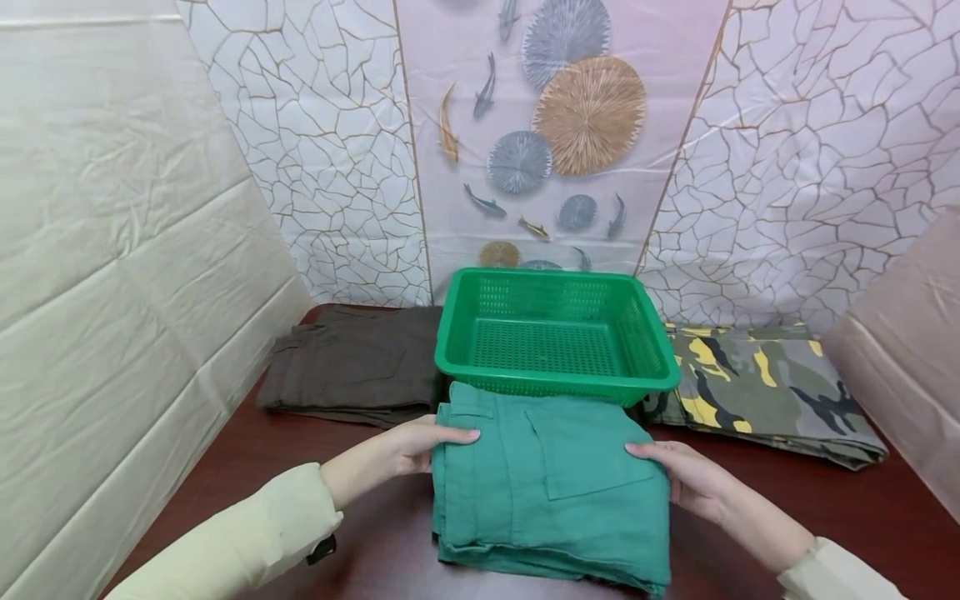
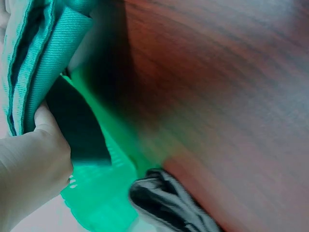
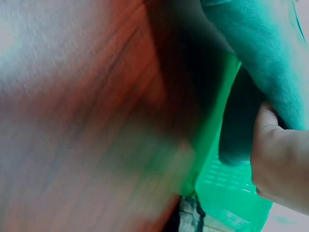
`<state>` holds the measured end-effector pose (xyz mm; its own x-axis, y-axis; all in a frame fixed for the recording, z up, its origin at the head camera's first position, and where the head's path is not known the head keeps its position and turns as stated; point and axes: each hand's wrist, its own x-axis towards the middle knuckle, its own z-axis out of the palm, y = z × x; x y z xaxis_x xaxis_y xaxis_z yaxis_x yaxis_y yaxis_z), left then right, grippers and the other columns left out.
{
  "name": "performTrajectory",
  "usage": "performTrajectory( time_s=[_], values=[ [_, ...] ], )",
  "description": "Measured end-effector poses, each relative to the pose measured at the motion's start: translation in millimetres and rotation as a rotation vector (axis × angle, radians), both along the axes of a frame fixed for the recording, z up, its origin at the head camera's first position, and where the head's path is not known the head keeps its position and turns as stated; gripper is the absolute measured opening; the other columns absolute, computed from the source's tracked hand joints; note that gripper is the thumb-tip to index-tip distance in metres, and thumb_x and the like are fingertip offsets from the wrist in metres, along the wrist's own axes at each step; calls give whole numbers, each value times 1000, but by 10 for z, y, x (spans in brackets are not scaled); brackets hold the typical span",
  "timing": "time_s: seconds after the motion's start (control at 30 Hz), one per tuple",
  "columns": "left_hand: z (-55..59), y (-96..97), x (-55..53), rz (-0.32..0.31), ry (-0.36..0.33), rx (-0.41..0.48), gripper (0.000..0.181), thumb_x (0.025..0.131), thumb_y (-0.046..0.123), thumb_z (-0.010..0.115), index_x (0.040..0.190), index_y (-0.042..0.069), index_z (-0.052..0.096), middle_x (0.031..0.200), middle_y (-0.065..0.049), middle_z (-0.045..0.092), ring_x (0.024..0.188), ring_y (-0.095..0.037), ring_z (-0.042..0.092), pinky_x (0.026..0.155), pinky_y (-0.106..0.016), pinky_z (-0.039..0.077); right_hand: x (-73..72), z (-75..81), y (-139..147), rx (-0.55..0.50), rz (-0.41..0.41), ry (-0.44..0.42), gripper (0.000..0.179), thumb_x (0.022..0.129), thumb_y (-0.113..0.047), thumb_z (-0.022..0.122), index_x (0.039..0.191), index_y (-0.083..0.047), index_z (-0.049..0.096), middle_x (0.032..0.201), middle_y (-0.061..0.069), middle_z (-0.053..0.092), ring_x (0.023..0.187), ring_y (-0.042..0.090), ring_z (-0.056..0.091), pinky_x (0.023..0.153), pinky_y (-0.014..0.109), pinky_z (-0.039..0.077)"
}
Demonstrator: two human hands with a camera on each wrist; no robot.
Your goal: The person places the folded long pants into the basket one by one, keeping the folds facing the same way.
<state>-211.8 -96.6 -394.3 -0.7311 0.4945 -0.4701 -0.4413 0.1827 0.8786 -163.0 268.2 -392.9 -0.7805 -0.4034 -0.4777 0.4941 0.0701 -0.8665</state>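
Note:
A folded pair of green trousers (image 1: 555, 483) is held between both hands, in front of a green plastic basket (image 1: 555, 382). My left hand (image 1: 420, 443) grips its left edge, thumb on top and the other fingers underneath, mostly hidden. On the opposite edge, my right hand (image 1: 686, 475) holds the cloth the same way. Both wrist views show the trousers lifted above the table, with each hand (image 2: 41, 150) (image 3: 277, 154) at a side of the fold. Inside the basket only its perforated floor and walls show.
Folded dark brown trousers (image 1: 352, 362) lie left of the basket. To its right is a folded camouflage garment (image 1: 772, 392) in grey, black and yellow. The reddish-brown table (image 1: 225, 492) meets patterned cloth walls (image 1: 337, 167) at the back and sides.

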Motion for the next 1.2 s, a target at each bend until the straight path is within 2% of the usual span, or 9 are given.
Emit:
performTrajectory(
  time_s=[0.13,0.3,0.4,0.5,0.67,0.8,1.03,1.2],
  values=[
    [75,29,39,1,17,11,47,91,19,63,134,5,50,116,-9,67,101,-18,66,90,-39,52,3,57,8,42,-17,31,23,98,-31,50,108,-16,64,98,-6,71,91,9,68,84,30,54],
    [176,42,68,22,37,2,48,90,19,64,134,6,50,117,-8,66,100,-17,66,89,-39,53,7,157,-7,49,-15,56,23,99,-31,48,99,-17,65,92,-6,72,87,9,69,81,29,55],
    [222,28,70,27,49,3,49,90,19,64,135,5,49,116,-8,67,99,-16,66,90,-38,52,16,230,-23,75,-17,71,24,99,-31,47,99,-15,65,91,-6,72,86,8,69,81,28,55],
    [256,10,64,29,63,7,48,90,19,63,134,4,50,115,-7,68,98,-14,67,90,-37,52,34,310,-43,153,-39,99,28,98,-34,48,104,-11,62,91,-7,72,87,8,67,83,30,53],
    [330,-6,57,33,96,4,48,90,21,64,133,5,51,116,-7,67,98,-14,67,91,-37,53,59,425,-80,282,-88,140,44,96,-39,51,118,-1,56,94,-6,70,89,8,66,88,34,51],
    [379,-9,53,24,113,10,48,90,21,64,133,5,52,117,-8,67,99,-15,67,91,-37,52,79,476,-110,334,-109,147,47,96,-42,50,120,-3,54,94,-6,70,89,9,65,90,38,48],
    [476,-23,50,24,137,49,46,90,21,63,131,3,53,108,-3,70,94,-12,67,89,-36,53,102,551,-112,343,-122,143,42,96,-44,49,117,-8,57,94,-8,70,90,7,64,95,41,44],
    [580,-21,31,44,163,63,44,90,21,62,129,2,54,106,-2,70,92,-12,67,89,-35,53,94,681,-77,308,-100,191,38,97,-38,48,116,-6,57,92,-9,70,89,5,65,89,31,49]
  ],
)
